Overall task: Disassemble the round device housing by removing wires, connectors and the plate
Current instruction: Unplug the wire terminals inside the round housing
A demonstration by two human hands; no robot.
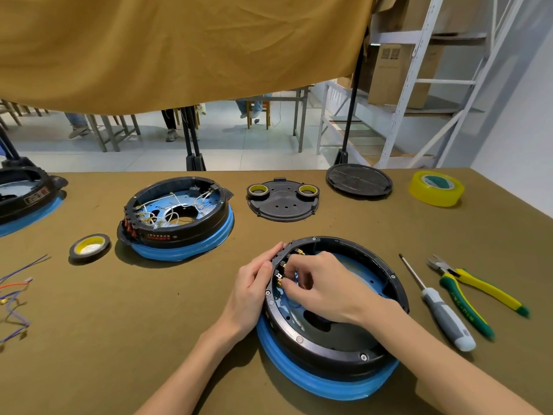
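Observation:
The round black housing (344, 348) on a blue base (323, 381) sits in front of me, open side up. My left hand (254, 283) presses flat against its outer left wall, fingers straight. My right hand (326, 286) reaches inside and pinches a blue wire (291, 302) beside the brass connectors (279, 283) on the inner left wall. The bottom of the housing under my right hand is hidden.
A second housing (179, 217) full of white wires stands at the back left, a third (24, 199) at the far left. Two black plates (282, 202) (359, 181), tape rolls (89, 247) (437, 188), a screwdriver (440, 307), pliers (475, 292) and loose wires (15, 298) lie around.

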